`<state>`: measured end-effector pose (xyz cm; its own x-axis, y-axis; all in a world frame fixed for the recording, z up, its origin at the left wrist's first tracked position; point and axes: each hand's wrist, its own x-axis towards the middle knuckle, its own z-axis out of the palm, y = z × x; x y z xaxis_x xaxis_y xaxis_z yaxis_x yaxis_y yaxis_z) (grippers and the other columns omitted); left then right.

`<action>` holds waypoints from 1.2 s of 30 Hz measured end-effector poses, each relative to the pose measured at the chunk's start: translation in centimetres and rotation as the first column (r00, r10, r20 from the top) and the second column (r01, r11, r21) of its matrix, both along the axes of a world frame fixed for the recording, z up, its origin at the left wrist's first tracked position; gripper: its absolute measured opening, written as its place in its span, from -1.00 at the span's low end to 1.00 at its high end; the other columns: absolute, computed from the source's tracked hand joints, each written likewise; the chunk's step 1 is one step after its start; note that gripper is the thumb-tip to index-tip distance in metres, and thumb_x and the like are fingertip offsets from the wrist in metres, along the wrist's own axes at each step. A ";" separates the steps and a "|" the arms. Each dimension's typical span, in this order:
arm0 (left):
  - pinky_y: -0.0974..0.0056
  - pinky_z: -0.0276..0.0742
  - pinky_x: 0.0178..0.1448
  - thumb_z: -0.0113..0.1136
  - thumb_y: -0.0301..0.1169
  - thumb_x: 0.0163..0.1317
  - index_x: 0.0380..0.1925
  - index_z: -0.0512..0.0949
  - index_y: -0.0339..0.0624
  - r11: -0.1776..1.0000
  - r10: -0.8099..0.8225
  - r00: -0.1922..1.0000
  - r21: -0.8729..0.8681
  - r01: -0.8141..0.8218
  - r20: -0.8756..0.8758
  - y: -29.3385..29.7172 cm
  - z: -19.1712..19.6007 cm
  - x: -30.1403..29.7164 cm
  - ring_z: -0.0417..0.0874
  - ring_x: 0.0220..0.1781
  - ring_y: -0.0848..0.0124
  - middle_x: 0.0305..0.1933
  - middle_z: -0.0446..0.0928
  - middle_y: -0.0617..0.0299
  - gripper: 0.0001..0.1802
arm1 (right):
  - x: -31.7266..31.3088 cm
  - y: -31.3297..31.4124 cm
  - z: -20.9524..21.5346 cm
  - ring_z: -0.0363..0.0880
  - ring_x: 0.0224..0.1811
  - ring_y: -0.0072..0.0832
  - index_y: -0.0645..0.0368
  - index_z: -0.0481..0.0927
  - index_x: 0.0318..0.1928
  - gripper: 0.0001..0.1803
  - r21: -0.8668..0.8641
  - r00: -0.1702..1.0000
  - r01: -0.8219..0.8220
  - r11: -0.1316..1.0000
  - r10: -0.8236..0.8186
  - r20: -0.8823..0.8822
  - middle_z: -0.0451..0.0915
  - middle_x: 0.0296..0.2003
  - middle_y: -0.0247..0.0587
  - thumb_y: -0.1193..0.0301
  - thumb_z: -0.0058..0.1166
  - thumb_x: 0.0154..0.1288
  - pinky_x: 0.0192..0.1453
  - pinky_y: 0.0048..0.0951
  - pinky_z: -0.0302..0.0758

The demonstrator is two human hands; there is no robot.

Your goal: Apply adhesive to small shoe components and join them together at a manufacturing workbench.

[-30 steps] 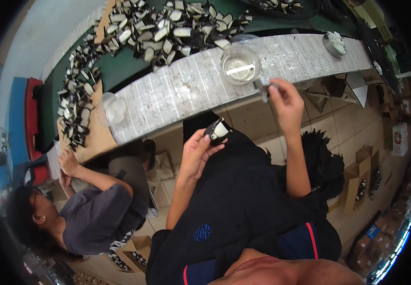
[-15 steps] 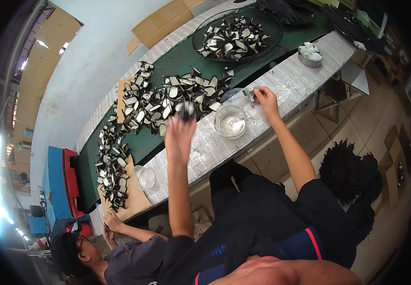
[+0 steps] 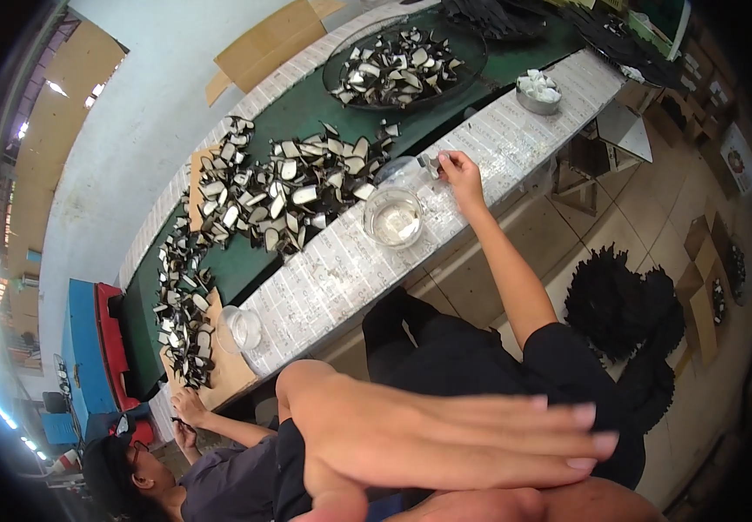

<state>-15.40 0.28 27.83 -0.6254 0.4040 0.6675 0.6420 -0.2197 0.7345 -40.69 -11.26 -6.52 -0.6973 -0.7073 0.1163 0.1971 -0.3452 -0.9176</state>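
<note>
My left hand (image 3: 445, 439) fills the lower middle of the view, very close to the camera. It is flat, fingers stretched out to the right, and holds nothing. My right hand (image 3: 461, 172) reaches to the paper-covered bench (image 3: 332, 278) and pinches a small grey piece (image 3: 431, 163) beside a clear lid. A clear bowl of white paste (image 3: 393, 217) stands just left of that hand. Behind it, a heap of black and white cut pieces (image 3: 280, 191) lies on the green tabletop (image 3: 306, 109).
A round tray of more pieces (image 3: 402, 61) and a metal bowl of white lumps (image 3: 538, 90) sit farther back. A small clear bowl (image 3: 242, 327) stands at the bench's left end. A co-worker (image 3: 176, 470) crouches lower left. Black material (image 3: 624, 304) and cardboard boxes (image 3: 706, 296) lie on the floor.
My left hand left the heap and came back close to the camera, now flat and empty. My right hand stayed at the bench beside the bowl.
</note>
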 end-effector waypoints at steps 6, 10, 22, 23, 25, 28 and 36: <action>-0.48 0.16 0.25 -0.38 0.52 0.19 0.22 0.11 -0.88 0.983 0.073 0.995 0.160 -0.084 0.069 0.7 0.9 1.8 0.20 0.32 -0.51 0.20 0.12 -0.79 0.33 | 0.2 0.2 0.7 0.56 -0.36 -0.65 0.27 0.59 -0.11 -0.77 -0.007 1.000 0.006 1.000 -0.006 -0.014 0.61 -0.33 -0.34 0.34 0.14 0.41 -0.24 -0.60 0.52; -0.51 0.30 0.12 -0.41 0.47 0.26 0.11 0.21 -0.96 0.961 0.112 0.989 0.243 -0.133 0.100 1.1 1.0 2.9 0.32 0.18 -0.65 0.01 0.28 -0.88 0.29 | 0.2 -0.1 0.0 0.54 -0.39 -0.68 0.25 0.60 -0.13 -0.75 -0.004 1.000 0.005 1.000 -0.005 -0.031 0.60 -0.38 -0.38 0.30 0.18 0.39 -0.26 -0.60 0.52; -0.49 -0.26 0.41 -0.31 0.45 0.25 0.31 -0.06 -0.85 0.886 -0.270 0.951 0.349 0.306 -0.148 -0.5 1.2 -0.5 -0.05 0.42 -0.59 0.21 0.03 -0.93 0.28 | 0.1 -0.4 0.7 0.51 -0.42 -0.69 0.27 0.60 -0.13 -0.76 -0.010 1.000 0.021 1.000 -0.021 -0.018 0.60 -0.38 -0.38 0.32 0.17 0.39 -0.29 -0.62 0.49; -0.55 -0.23 0.37 -0.27 0.41 0.29 0.29 0.02 -0.85 0.859 -0.172 0.979 0.469 0.204 -0.110 0.0 0.2 0.9 -0.06 0.38 -0.68 0.16 0.07 -0.95 0.23 | 0.4 -0.4 0.4 0.51 -0.42 -0.69 0.26 0.60 -0.14 -0.76 -0.001 1.000 0.009 1.000 -0.009 0.004 0.61 -0.37 -0.38 0.32 0.18 0.38 -0.30 -0.62 0.49; -0.65 -0.17 0.26 -0.23 0.29 0.37 0.21 0.22 -0.84 0.771 -0.086 0.996 0.631 0.086 -0.030 1.2 -1.3 3.1 0.02 0.25 -0.83 0.01 0.17 -1.00 0.09 | 1.0 -0.6 0.0 0.51 -0.40 -0.69 0.21 0.62 -0.11 -0.78 0.023 1.000 0.002 1.000 -0.001 -0.027 0.62 -0.33 -0.37 0.33 0.17 0.39 -0.28 -0.62 0.49; -0.32 0.07 0.40 -0.36 0.15 0.47 0.19 0.36 -0.65 0.716 -0.032 0.997 0.694 0.074 -0.073 1.9 -4.1 4.0 0.41 0.23 -0.33 -0.03 0.49 -0.48 -0.12 | 1.4 -0.1 0.2 0.51 -0.40 -0.69 0.22 0.62 -0.11 -0.79 0.042 1.000 -0.030 0.999 0.030 -0.006 0.62 -0.34 -0.39 0.33 0.17 0.39 -0.28 -0.62 0.48; 0.22 0.14 0.48 -0.17 -0.03 0.50 0.37 0.19 -0.38 0.608 0.318 0.779 0.514 -0.605 0.540 -0.3 -5.9 3.1 0.62 0.14 0.22 -0.22 0.68 0.00 -0.32 | 1.0 -0.1 0.1 0.45 -0.42 -0.68 0.19 0.60 -0.23 -0.74 0.074 0.993 -0.013 0.997 0.022 -0.115 0.55 -0.44 -0.42 0.23 0.17 0.39 -0.30 -0.58 0.44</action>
<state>-12.31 -0.05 21.91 -0.8416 -0.4391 0.3144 0.5121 -0.4638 0.7230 -39.72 -11.33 -6.45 -0.6695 -0.7289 0.1429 0.0940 -0.2739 -0.9571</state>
